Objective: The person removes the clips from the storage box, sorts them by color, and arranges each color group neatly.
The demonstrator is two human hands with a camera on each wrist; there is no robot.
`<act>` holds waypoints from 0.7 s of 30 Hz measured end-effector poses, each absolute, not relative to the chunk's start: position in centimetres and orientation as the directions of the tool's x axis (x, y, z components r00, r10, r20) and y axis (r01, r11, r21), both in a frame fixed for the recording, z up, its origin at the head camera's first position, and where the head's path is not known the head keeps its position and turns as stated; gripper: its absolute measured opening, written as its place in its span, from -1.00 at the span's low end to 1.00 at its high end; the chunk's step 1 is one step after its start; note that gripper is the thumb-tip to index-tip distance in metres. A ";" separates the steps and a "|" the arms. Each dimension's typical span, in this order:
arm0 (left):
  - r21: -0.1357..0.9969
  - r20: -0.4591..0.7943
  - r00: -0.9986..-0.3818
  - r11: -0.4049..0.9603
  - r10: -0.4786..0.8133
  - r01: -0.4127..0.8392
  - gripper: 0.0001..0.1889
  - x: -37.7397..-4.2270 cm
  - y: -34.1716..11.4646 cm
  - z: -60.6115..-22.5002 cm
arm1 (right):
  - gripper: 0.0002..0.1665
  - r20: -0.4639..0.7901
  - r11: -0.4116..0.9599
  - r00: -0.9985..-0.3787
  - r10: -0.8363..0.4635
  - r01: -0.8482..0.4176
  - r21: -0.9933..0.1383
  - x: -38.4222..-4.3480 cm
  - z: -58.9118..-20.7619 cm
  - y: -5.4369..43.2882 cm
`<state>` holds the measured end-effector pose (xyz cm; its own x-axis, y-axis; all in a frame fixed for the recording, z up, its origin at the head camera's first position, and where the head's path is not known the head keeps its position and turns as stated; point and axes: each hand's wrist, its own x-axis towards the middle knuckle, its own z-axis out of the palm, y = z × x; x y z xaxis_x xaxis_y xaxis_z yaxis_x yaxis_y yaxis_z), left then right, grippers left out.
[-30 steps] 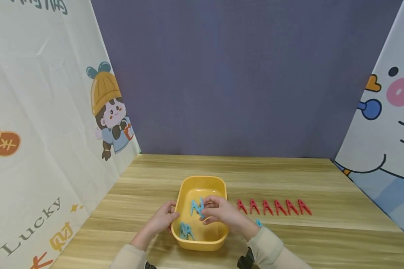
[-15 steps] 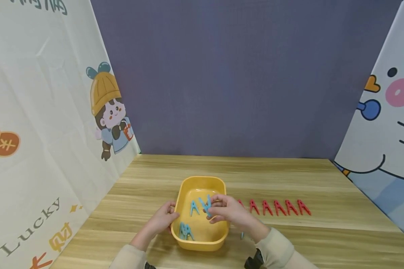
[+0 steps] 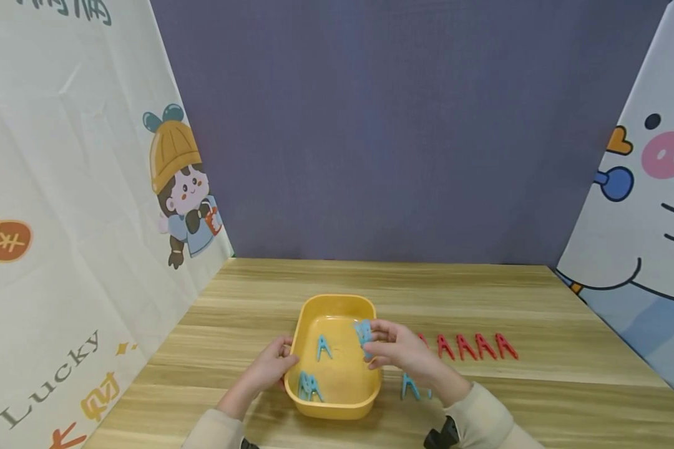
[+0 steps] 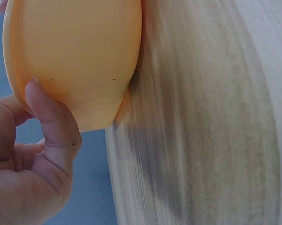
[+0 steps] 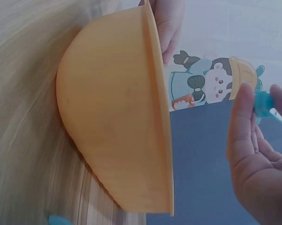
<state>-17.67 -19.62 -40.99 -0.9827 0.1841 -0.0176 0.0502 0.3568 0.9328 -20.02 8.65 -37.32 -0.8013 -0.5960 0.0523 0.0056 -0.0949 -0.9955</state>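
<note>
Above the right-hand rim of the yellow bin [image 3: 337,410], a blue clip [image 3: 362,330] hangs in the person's right hand [image 3: 400,349], apart from the plastic below. That grip is narrowed to a pinch, thumb and finger pressing the clip from either side; from where I stand I can't tell which end points down, as the clip looks blurred.

I'd judge it very light and stiff, hard plastic with some spring in it, a little slick but hardly fragile. The flat sides of its legs seem the place to take hold; squeezing the handle ends together would likely open its mouth. The bin looks light too, enough to slide if nudged, so its rim is the sensible place to steady it.

The right forearm reaches in from the lower right, low over the tabletop [image 3: 247,305], passing above a loose blue clip [image 3: 409,386] and hiding part of the row of red clips [image 3: 465,347]. The left hand [image 3: 267,368] comes in from the lower left, its grip closed about the bin's left wall. Inside lie a lone blue clip [image 3: 323,348] and a near-corner cluster of blue clips [image 3: 310,386].
</note>
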 end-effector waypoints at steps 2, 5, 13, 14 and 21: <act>0.933 -0.018 -0.982 0.355 0.187 0.050 -0.63 -17.6 -19.6 -41.0 | -0.24 0.061 -0.100 -0.802 -0.594 -0.001 -0.995 -20.1 -37.4 9.0; 0.935 -0.022 -0.982 0.352 0.187 0.046 -0.63 -17.6 -19.6 -41.0 | -0.33 0.065 -0.099 -0.796 -0.602 -0.006 -0.995 -20.4 -37.5 9.5; 0.932 -0.028 -0.984 0.361 0.176 0.038 -0.64 -17.6 -19.6 -41.0 | -0.49 0.083 -0.086 -0.800 -0.594 -0.039 -0.996 -20.5 -37.2 10.8; 0.931 -0.028 -0.984 0.362 0.176 0.038 -0.64 -17.6 -19.6 -41.0 | -0.49 0.088 -0.087 -0.800 -0.594 -0.045 -0.995 -20.5 -37.2 11.0; 0.933 -0.039 -0.985 0.359 0.170 0.025 -0.62 -17.6 -19.5 -40.9 | -0.70 0.094 -0.130 -0.818 -0.567 -0.023 -0.991 -20.5 -37.3 12.0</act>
<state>-17.59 -19.49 -40.91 -0.9847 0.1697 -0.0392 0.0247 0.3589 0.9331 -20.50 12.04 -37.27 -0.8182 -0.5673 0.0937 -0.0231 -0.1305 -0.9912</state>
